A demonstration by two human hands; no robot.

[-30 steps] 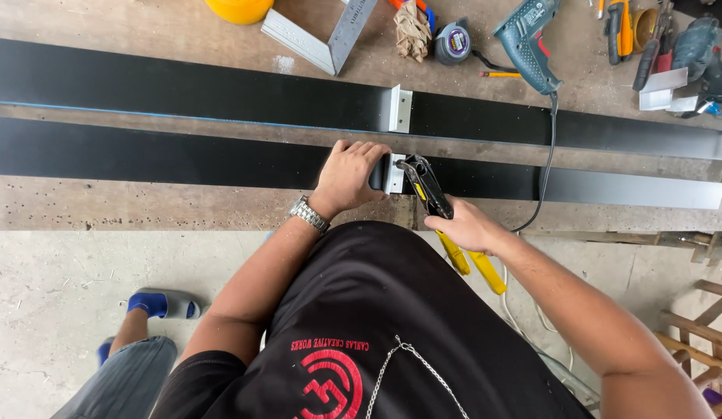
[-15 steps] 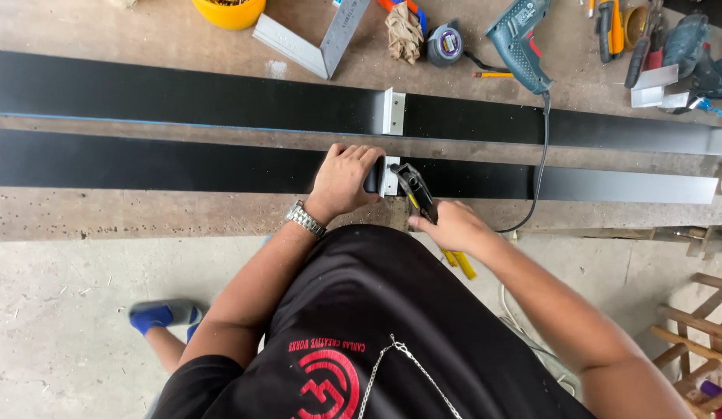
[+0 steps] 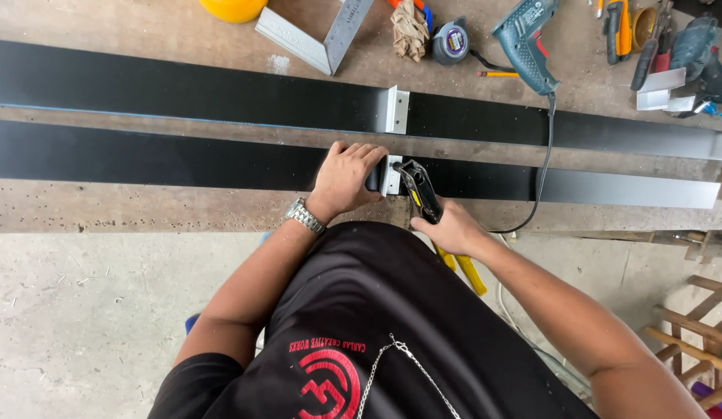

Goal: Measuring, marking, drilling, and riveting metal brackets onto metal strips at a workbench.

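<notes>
My left hand (image 3: 347, 177) presses down on the near black metal strip (image 3: 159, 161), its fingers against a small silver angle bracket (image 3: 391, 175). My right hand (image 3: 448, 228) grips a rivet tool (image 3: 420, 190) with black jaws and yellow handles (image 3: 463, 268), its nose set on that bracket. A second black strip (image 3: 182, 93) with its own silver bracket (image 3: 396, 109) lies parallel, farther back on the concrete bench.
Along the back of the bench lie a teal electric drill (image 3: 525, 40) with its cord, a tape measure (image 3: 452, 39), a metal square (image 3: 318, 35), a yellow hard hat (image 3: 233, 8), a pencil and hand tools (image 3: 671, 54). A wooden frame (image 3: 695, 326) stands at the lower right.
My right hand has pushed the rivet tool closer in against the bracket. My left hand stays pressed on the strip. The view has shifted slightly.
</notes>
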